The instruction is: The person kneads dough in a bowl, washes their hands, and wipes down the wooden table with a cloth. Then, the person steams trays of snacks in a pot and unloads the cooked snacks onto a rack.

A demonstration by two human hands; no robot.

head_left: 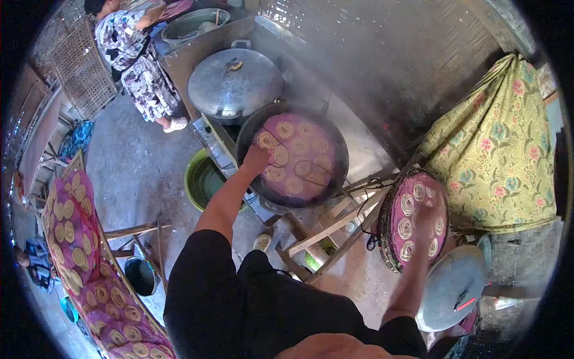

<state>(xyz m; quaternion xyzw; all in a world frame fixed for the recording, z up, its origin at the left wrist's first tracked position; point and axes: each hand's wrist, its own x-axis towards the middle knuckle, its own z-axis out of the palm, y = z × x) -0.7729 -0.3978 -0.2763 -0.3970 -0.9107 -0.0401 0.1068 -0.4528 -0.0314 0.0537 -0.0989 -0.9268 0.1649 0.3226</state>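
Note:
My left hand [256,159] is at the left rim of a large dark wok [342,173], its fingers curled beside a pale noodle coil [266,140]. What they hold, if anything, I cannot make out. Several such coils lie on a pink cloth [289,142] inside the wok, with thin dark cords looping over them. Over on the right, my right hand [427,220] reaches above a round basket [385,236] lined with pink cloth [421,182] and bearing more coils. Motion and haze smear its fingers.
A lidded pot [234,84] stands behind the wok on the stove. A green basin [199,191] sits on the floor. Coils cover a long pink cloth [89,257] at left. A metal lid [452,287] leans near the basket. Another person [134,57] stands at upper left.

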